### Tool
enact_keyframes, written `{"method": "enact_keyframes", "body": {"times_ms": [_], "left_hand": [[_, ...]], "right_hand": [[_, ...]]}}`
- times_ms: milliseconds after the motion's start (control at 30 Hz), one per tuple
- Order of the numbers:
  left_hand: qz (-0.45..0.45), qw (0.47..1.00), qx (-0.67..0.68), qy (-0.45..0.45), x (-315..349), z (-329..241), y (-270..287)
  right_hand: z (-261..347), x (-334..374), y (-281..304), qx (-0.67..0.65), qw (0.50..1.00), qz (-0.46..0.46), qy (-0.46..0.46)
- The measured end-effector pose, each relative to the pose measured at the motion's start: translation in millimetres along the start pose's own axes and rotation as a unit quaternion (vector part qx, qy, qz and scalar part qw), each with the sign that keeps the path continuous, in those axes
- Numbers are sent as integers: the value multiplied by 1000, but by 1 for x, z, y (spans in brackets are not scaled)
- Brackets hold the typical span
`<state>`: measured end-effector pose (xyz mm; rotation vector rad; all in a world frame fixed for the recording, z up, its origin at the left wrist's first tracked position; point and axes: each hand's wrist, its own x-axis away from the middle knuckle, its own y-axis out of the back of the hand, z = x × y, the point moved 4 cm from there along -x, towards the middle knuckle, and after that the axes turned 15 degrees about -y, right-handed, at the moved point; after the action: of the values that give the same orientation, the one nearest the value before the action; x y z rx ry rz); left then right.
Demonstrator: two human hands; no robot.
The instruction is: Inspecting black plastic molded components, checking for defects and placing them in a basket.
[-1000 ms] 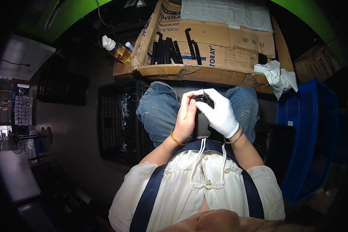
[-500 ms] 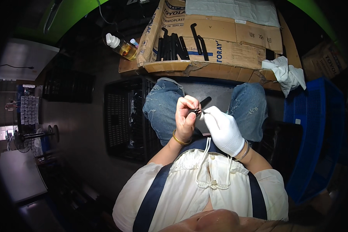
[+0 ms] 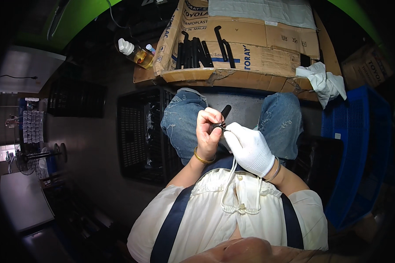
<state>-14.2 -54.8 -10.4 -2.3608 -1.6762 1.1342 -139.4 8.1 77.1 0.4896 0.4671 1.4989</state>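
Observation:
My bare left hand [image 3: 208,133], with a gold bangle at the wrist, is closed around a black rod-like part [image 3: 226,111]. The far end of that part sticks out beyond my fingers, above my lap. My right hand [image 3: 251,150] wears a white glove, and its thumb and fingers are pinched together close to the near end of the part. Something thin shows at those fingertips, too small to name. In front of me, several similar black parts [image 3: 195,52] lean inside a cardboard box, and some have a bent end.
The open cardboard box [image 3: 267,81] has a crumpled white cloth [image 3: 322,83] over its front right corner. Left of it stands a pump bottle [image 3: 138,55] of yellow liquid. A black crate [image 3: 131,136] is by my left knee, blue crates [image 3: 349,153] at the right.
The black part has tilted more upright, its far end swinging left. Both hands have shifted slightly left, with the gloved fingertips still close to the near end.

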Motion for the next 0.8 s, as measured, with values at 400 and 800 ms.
{"method": "enact_keyframes", "body": {"times_ms": [400,800], "left_hand": [[-16,999,39,-23,-6,-15,0],[-26,999,21,20,0,-7,-5]], "right_hand": [[-64,-22,2,-5,996,-44,-79],[-21,-26,-25,-343,908,97,-220]]}}
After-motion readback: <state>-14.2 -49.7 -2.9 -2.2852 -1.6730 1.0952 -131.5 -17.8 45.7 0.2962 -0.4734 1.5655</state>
